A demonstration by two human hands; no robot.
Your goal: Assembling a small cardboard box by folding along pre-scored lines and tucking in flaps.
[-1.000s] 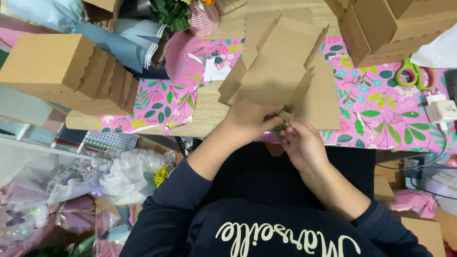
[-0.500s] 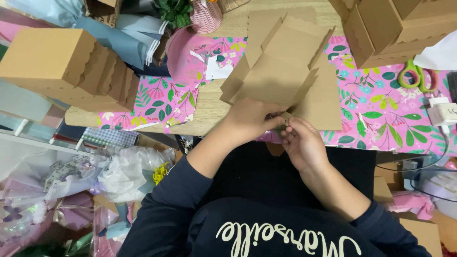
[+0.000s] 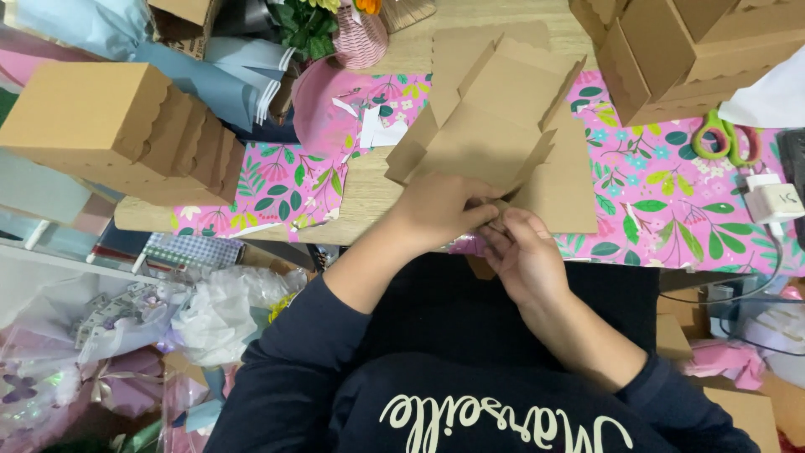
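Far left, a stack of folded kraft boxes (image 3: 126, 134) sits on the worktop (image 3: 369, 197). At centre, the left hand (image 3: 444, 210) pinches the near edge of the flat cardboard box blank (image 3: 495, 138); the right hand (image 3: 524, 256), fingers curled, grips the same edge. Far right lie green scissors (image 3: 723, 138).

Folded brown boxes (image 3: 126, 134) stand stacked at the left of the wooden surface (image 3: 369, 197) — more boxes (image 3: 696, 50) at the far right. Green-handled scissors (image 3: 725, 138) lie on pink floral paper (image 3: 662, 210), near a white charger (image 3: 773, 201) — a pink woven pot (image 3: 360, 38) stands farther back.
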